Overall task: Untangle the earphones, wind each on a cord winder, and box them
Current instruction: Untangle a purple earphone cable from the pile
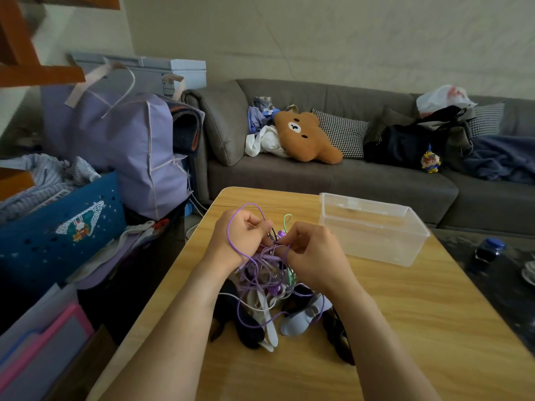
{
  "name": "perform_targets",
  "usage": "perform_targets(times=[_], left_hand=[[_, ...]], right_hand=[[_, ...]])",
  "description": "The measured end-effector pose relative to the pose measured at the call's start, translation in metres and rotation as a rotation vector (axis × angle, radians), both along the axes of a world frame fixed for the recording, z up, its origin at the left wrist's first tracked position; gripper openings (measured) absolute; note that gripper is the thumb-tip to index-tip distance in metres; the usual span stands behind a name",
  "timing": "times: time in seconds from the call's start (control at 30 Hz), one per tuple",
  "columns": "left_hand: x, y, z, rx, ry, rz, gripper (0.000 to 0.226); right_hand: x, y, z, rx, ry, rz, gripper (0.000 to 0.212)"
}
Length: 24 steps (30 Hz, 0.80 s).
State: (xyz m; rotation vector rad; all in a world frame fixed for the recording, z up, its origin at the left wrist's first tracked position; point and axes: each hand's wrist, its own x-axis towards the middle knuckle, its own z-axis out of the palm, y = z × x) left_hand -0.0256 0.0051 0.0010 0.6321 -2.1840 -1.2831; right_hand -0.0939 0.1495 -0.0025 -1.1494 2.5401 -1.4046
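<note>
At the left edge of the frame a dark blue fabric storage box (66, 227) is seen, printed with small shapes and a rocket motif bearing the letters "EP". Behind it, a lilac fabric bag (127, 146) with pale webbing straps is propped upright. At lower centre, a wooden table (419, 328) with a yellow grain pattern and rounded corners is shown.

The left hand (241, 237) is held above the table, its fingers curled round a thin purple cord (231, 227) that loops up over its knuckles and down around the wrist. Just beside it, the right hand (311, 250) is closed in a pinch on strands of the same bundle. The tangled earphones (266, 273) hang between and below both hands at the centre of the frame: glossy purple, white and green cords knotted together, trailing down onto the table. Beneath them, flat tapered cord winders (298, 321) in white, lilac and black are lying in a loose heap on the table; their number cannot be told.

To the right, on the far part of the table, a clear plastic box (373, 230) with rounded corners stands open-topped, apart from the hands. Behind, a grey upholstered sofa (289, 175) holds a brown plush bear cushion (307, 137) and a houndstooth pillow (344, 131).
</note>
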Motion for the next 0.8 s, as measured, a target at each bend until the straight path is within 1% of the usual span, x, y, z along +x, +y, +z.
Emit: perform_targets(times=[0.07, 0.17, 0.2, 0.27, 0.33, 0.4, 0.43, 0.5, 0.53, 0.57, 0.6, 0.63, 0.67, 0.7, 0.73, 0.8], left_hand=[[-0.001, 0.001, 0.003, 0.037, 0.079, 0.059, 0.024], [0.001, -0.012, 0.015, 0.275, 0.301, 0.166, 0.022], [0.003, -0.018, 0.020, 0.344, 0.367, 0.193, 0.021], [0.010, -0.030, 0.025, 0.397, 0.423, 0.215, 0.018], [0.018, -0.038, 0.021, 0.377, 0.353, 0.220, 0.016], [0.025, -0.048, 0.012, 0.291, 0.171, 0.244, 0.018], [0.029, -0.054, 0.008, 0.221, 0.050, 0.265, 0.018], [0.040, -0.066, 0.006, 0.081, -0.175, 0.297, 0.019], [0.045, -0.070, 0.010, 0.025, -0.270, 0.282, 0.020], [0.050, -0.069, 0.015, -0.008, -0.363, 0.232, 0.020], [0.056, -0.063, 0.023, -0.001, -0.437, 0.150, 0.019], [0.061, -0.053, 0.033, 0.069, -0.474, 0.044, 0.018], [0.066, -0.040, 0.045, 0.192, -0.465, -0.070, 0.017], [0.070, -0.027, 0.057, 0.332, -0.417, -0.192, 0.018], [0.074, -0.013, 0.070, 0.457, -0.344, -0.310, 0.020], [0.076, 0.009, 0.091, 0.619, -0.131, -0.492, 0.026]], right_hand=[[-0.002, 0.002, 0.002, 0.048, -0.003, 0.010, 0.022], [-0.007, 0.007, 0.001, 0.191, 0.016, -0.007, 0.018], [-0.008, 0.009, 0.001, 0.209, 0.023, -0.023, 0.016], [-0.011, 0.011, 0.001, 0.196, 0.036, -0.080, 0.016], [-0.015, 0.015, 0.003, 0.109, 0.023, -0.187, 0.015], [-0.023, 0.020, 0.003, -0.026, -0.059, -0.316, 0.015], [-0.026, 0.023, 0.004, -0.119, -0.144, -0.357, 0.015], [-0.032, 0.030, 0.005, -0.274, -0.326, -0.342, 0.023], [-0.032, 0.033, 0.008, -0.263, -0.383, -0.286, 0.033], [-0.029, 0.037, 0.014, -0.168, -0.411, -0.208, 0.047], [-0.026, 0.043, 0.021, -0.023, -0.393, -0.149, 0.061], [-0.022, 0.048, 0.032, 0.139, -0.316, -0.126, 0.072], [-0.017, 0.053, 0.041, 0.261, -0.197, -0.124, 0.077], [-0.009, 0.056, 0.051, 0.319, -0.076, -0.103, 0.078], [0.000, 0.056, 0.059, 0.325, 0.008, -0.043, 0.076], [0.022, 0.049, 0.065, 0.344, 0.013, 0.159, 0.069]])
